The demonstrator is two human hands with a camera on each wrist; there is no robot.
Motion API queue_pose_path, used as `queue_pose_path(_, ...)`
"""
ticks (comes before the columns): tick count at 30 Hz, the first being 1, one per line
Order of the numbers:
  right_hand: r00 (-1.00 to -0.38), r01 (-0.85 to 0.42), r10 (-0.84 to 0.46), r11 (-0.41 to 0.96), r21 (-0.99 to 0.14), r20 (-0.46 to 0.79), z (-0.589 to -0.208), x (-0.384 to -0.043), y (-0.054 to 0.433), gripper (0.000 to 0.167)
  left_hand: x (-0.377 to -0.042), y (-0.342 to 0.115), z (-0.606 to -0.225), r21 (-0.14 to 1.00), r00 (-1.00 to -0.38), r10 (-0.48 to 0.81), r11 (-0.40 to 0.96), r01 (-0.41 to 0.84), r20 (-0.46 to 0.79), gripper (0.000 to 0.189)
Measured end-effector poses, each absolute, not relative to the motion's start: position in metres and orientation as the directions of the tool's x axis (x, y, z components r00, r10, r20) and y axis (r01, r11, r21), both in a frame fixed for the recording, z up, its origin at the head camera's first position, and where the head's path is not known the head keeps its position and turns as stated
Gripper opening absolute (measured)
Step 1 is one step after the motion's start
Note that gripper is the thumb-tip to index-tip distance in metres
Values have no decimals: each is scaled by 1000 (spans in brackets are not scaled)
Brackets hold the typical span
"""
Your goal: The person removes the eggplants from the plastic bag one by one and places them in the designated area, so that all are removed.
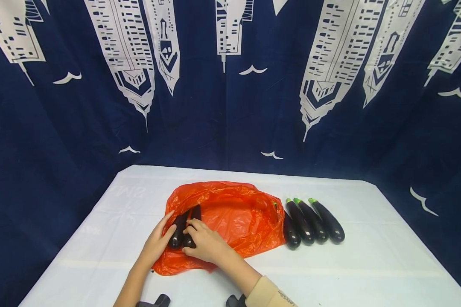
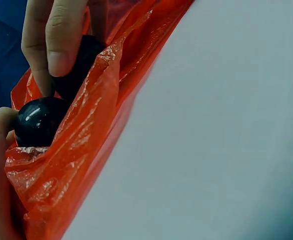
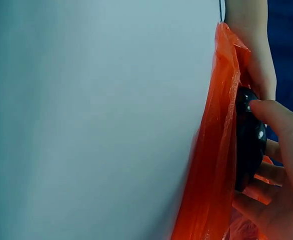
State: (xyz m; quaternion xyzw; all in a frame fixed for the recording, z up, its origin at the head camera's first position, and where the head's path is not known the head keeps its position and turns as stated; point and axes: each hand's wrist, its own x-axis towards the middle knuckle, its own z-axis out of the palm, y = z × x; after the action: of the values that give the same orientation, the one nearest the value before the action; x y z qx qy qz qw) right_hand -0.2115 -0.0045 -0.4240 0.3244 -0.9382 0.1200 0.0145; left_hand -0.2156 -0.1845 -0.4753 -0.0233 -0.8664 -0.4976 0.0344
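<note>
On the table, a red plastic bag (image 1: 232, 215) lies on its side with its mouth facing the person. Two dark, glossy eggplants lie side by side in its left part. My right hand (image 1: 207, 242) grips the right eggplant (image 3: 250, 145), thumb on one side and fingers curled round the other. The left hand (image 1: 153, 245) is at the bag's left edge, its fingers and thumb fairly straight. Its thumb touches the left eggplant (image 2: 39, 120), whose rounded end shows in the left wrist view. Bag film hides part of both eggplants there.
Right of the bag, several eggplants (image 1: 326, 219) lie in a row, green stems away from the person; the nearest one (image 1: 291, 232) is partly covered by the bag's edge. A white cloth covers the table (image 1: 369, 264). Behind it hangs a dark blue curtain (image 1: 226, 111) with white building prints.
</note>
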Motion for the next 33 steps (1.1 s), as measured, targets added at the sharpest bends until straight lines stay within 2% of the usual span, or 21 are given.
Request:
queue_pose_path(11, -790, -608, -605, 757, -239, 98, -422, -206, 2, 39, -217, -185, -476, 868, -995, 7, 489, 88, 96, 57)
queue_pose_path(33, -764, -636, -623, 682, -360, 167, -410, -192, 29, 37, -215, -184, -475, 860, -996, 2, 503, 79, 91, 56)
